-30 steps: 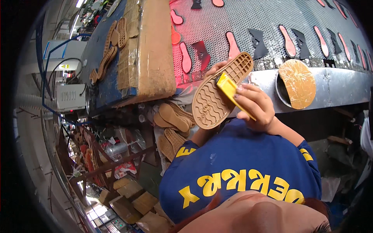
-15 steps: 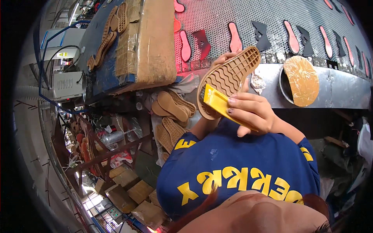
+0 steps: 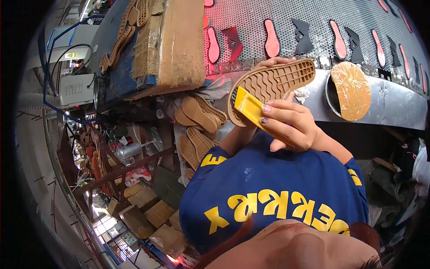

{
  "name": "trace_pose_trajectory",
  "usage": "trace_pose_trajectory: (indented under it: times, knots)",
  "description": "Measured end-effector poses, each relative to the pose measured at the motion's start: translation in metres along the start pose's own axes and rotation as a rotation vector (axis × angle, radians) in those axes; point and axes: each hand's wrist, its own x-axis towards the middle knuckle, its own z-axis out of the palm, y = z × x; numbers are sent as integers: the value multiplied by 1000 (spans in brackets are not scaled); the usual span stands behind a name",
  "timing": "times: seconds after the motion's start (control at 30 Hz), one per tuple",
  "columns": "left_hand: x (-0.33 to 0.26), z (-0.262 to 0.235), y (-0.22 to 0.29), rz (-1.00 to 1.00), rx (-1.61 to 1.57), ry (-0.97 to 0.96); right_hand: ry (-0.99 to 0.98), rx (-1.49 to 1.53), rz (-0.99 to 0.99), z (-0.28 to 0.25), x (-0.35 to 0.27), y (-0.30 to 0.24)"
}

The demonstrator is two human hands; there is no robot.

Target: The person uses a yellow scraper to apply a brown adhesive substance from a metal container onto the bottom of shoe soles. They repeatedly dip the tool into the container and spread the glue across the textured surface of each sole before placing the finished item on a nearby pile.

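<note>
A tan shoe sole (image 3: 280, 77) is held up in front of my chest, its wavy and gridded tread facing me. My left hand (image 3: 274, 62) grips it from behind; only some fingers show above the upper edge, and the rest is hidden by the sole. In my right hand (image 3: 293, 122), a flat yellow-handled brush (image 3: 251, 107) with dark bristles is pinched between fingers and thumb. The bristle end lies at the left, rounded end of the sole, by its rim. Whether the bristles press on the tread or the edge I cannot tell.
Beyond my hands runs a mesh conveyor belt (image 3: 286, 13) carrying pink-faced insoles (image 3: 271, 39) and dark cut pieces (image 3: 303, 36). A round container (image 3: 332, 96), partly covered by a tan lid (image 3: 354, 92), stands on the metal ledge. More soles (image 3: 197, 117) and a taped carton (image 3: 181, 49) are at left.
The sole has turned clockwise to lie more level, its gridded end swinging right and down. The brush stays at the sole's left end. The view has shifted slightly.
</note>
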Motion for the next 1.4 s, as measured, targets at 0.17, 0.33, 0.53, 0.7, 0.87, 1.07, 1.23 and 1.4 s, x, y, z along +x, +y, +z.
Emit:
trace_pose_trajectory:
  times: [0.17,0.33,0.53,0.7,0.87,1.07,1.23,1.4]
  knots:
    - [-2,-11,-13,40,-100,-98,-16,76,-33,4,0,1]
    - [6,-16,-21,71,-115,-202,-38,92,-44,1,-1,5]
    - [7,-27,-26,91,-133,-262,-169,148,-43,-11,5,5]
    - [6,-18,-23,95,-154,-272,-95,106,17,-33,-2,13]
    - [2,-29,-12,43,62,-276,200,-61,214,-41,-14,10]
    - [8,-46,-20,169,181,-94,322,-32,458,-38,-23,12]
    - [22,-78,0,-221,-271,-208,396,-49,488,-36,-23,19]
    - [17,-65,-4,-300,-380,-204,370,-83,478,-39,-19,27]
